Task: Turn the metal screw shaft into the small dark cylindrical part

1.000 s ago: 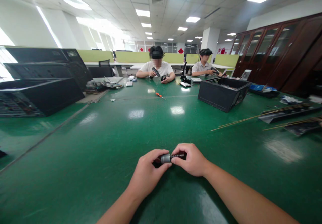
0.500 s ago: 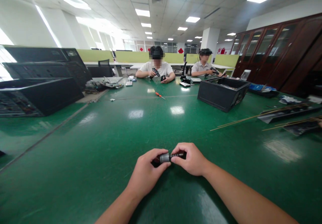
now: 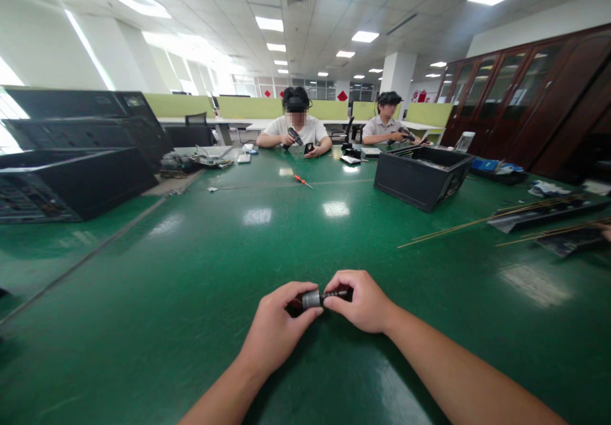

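Observation:
Low in the middle of the head view, a small part with a silver-grey cylinder [image 3: 312, 299] lies between the thumb and fingers of my left hand [image 3: 273, 333]. A thin dark ribbed shaft [image 3: 337, 294] sticks out from its right end. My right hand [image 3: 365, 303] pinches this shaft close to the cylinder, thumb below and index finger above. Dark reddish-brown parts show at both ends, partly covered by my fingers; I cannot tell the exact kind of part. Both hands are just above or resting on the green tabletop [image 3: 200, 266].
Dark computer cases stand at the left [image 3: 114, 177] and a dark case [image 3: 405, 180] at the right. An orange screwdriver [image 3: 300, 180] lies far ahead. Thin brass-coloured rods [image 3: 449, 226] lie at right. Two people sit across the table; the nearer person [image 3: 315, 133] holds a power drill [image 3: 295, 137].
Hardly anything differs. The view has shifted very slightly; both hands keep the same grip on the part.

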A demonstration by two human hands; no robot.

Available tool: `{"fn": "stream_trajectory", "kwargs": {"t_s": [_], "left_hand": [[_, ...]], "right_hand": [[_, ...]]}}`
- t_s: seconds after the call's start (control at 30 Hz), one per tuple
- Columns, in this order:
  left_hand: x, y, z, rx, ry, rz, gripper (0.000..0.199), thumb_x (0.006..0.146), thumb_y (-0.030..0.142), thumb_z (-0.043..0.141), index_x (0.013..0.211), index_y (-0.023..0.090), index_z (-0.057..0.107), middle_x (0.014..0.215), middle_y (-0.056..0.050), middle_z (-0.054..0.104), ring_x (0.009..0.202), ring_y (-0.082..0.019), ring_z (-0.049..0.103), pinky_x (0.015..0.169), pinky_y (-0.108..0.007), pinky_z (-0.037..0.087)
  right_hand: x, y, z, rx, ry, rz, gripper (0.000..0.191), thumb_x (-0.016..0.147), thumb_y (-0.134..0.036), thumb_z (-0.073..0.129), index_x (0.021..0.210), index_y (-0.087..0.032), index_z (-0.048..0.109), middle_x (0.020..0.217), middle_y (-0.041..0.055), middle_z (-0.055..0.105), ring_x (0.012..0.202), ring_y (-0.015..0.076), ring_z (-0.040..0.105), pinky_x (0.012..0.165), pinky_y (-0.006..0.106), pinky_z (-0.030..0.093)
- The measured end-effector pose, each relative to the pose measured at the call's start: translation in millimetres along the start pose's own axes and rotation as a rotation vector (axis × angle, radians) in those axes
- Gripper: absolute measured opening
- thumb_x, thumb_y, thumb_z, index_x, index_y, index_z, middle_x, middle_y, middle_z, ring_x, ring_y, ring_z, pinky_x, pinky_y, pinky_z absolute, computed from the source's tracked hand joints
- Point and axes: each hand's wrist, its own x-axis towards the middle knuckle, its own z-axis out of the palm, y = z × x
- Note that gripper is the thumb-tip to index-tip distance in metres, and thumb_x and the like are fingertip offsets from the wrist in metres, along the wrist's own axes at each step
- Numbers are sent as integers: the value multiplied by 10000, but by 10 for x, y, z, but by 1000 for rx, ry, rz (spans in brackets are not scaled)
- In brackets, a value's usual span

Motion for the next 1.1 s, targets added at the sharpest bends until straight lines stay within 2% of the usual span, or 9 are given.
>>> {"fn": "stream_trajectory", "kwargs": {"t_s": [0.33, 1.1], "left_hand": [[4, -13, 2, 8, -5, 10, 272, 766, 299, 717, 1034, 254, 716, 994, -23, 730, 870, -201, 670, 792, -319, 536], [5, 19, -11, 5, 11, 3, 268, 759, 298, 722, 1023, 252, 719, 967, -18, 735, 846, -200, 675, 772, -315, 535]], "right_hand": [[3, -21, -10, -6, 2, 2, 51, 769, -214, 700, 797, -172, 707, 737, 17, 683, 682, 154, 607, 632, 248, 441], [-2, 17, -15, -18, 10, -2, 50, 762, -210, 707, 800, -178, 702, 730, 11, 677, 668, 149, 597, 622, 247, 436]]}}
